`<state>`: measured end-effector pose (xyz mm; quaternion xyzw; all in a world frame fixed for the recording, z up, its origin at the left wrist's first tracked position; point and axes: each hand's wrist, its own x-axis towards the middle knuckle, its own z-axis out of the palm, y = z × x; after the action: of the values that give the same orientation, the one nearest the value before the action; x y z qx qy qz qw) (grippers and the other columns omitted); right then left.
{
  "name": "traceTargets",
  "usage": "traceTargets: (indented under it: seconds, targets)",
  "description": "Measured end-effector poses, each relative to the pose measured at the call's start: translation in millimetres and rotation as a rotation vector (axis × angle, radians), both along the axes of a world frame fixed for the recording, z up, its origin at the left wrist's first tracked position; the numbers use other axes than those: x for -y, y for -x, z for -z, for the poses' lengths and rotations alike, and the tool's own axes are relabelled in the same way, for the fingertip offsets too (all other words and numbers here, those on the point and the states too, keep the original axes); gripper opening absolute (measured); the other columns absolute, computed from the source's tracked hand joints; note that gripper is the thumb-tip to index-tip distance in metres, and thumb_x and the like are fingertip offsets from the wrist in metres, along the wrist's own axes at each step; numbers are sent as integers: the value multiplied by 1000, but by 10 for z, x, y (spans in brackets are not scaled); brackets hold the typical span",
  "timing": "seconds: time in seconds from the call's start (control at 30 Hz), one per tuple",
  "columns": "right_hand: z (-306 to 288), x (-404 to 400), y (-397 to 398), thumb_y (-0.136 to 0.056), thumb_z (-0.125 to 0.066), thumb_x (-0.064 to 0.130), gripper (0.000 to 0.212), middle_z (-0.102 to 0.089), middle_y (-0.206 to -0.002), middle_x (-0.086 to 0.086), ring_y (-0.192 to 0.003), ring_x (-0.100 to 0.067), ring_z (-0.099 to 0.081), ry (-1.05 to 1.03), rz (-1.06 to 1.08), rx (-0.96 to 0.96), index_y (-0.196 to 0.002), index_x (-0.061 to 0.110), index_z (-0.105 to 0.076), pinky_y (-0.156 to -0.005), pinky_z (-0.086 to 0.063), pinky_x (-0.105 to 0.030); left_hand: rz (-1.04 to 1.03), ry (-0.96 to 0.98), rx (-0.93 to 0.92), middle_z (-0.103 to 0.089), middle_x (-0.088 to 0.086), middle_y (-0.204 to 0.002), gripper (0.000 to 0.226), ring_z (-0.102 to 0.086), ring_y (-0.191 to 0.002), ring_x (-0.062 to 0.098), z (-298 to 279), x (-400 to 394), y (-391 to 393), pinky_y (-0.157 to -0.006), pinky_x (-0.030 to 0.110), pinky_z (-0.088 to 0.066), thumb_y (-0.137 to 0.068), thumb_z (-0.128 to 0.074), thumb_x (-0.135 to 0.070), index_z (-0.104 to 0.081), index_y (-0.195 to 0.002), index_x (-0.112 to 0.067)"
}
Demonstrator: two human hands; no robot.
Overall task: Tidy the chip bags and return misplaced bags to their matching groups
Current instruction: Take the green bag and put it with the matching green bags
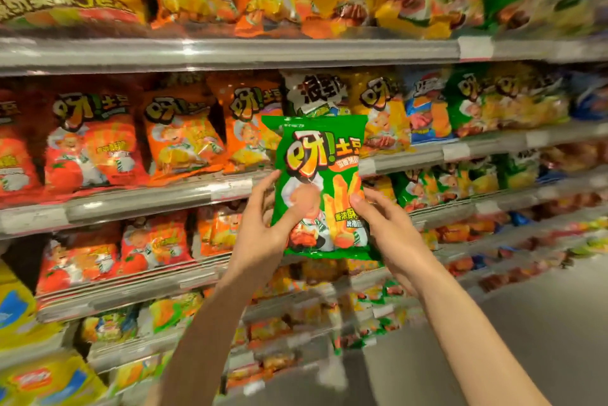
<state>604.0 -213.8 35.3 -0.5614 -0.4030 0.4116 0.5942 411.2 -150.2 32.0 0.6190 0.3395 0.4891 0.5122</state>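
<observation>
Green chip bag is held upright at frame centre, in front of the middle shelf, label facing the camera, probably so the flavour can be read against the rows. Left hand is clamped on the bag's lower left edge at 8 o'clock, thumb laid across the front. Right hand is closed on the lower right edge at 4 o'clock, thumb on the front face. Bag is carried clear of the shelf, not resting on it. Orange bags and red bags are lined up at 9 o'clock; the green one doesn't belong there. Matching green group is seen at 2 o'clock on the same shelf, well apart. Judged: bag in transit, to be slotted rightward. Frame edges are blurred, so far labels are unreadable.
</observation>
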Motion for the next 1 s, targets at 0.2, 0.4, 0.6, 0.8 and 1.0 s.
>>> traceTargets:
  seconds: [0.2,0.4,0.6,0.8,1.0]
  targets:
    - [16,362,-1073,-50,-80,83,95,-71,-128,5,-116,-16,-69,15,81,-7,-131,36,-61,-108,-49,-49,35,6,2,-69,-10,-132,58,-66,-121,12,-10,251,-1127,-100,45,-56,-82,-81,-35,-54,-131,-49]
    - [-36,413,-1720,-71,-72,76,85,-62,-140,6,-130,-14,-58,8,91,7,-140,29,-55,-114,-41,-48,88,-22,-51,-65,-21,-131,60,-63,-116,-7,-39,167,-1849,-89,16,-54,-90,-77,-23,-49,-142,-35]
    - [-134,161,-2274,-73,-69,71,80,-59,-130,23,-114,9,-52,28,83,27,-142,33,-52,-106,-34,-32,154,-12,-58,-50,-34,-132,63,-51,-116,-19,-57,-187,-2459,-83,10,-46,-88,-77,-42,-44,-142,-49]
    - [-235,-204,-2860,-66,-73,82,82,-65,-137,10,-131,-14,-58,30,121,72,-135,40,-58,-115,-40,-51,160,32,4,-44,-41,-116,62,-50,-101,-28,-183,-538,-3082,-70,2,-41,-89,-74,-38,-44,-143,-46]
    - [-265,-525,-3406,-90,-65,52,52,-71,-120,25,-111,10,-63,1,56,50,-135,26,-58,-98,-47,-15,107,-46,-96,-41,-27,-142,64,-38,-128,-4,-261,-798,-3493,-85,8,-37,-91,-72,-36,-42,-146,-48]
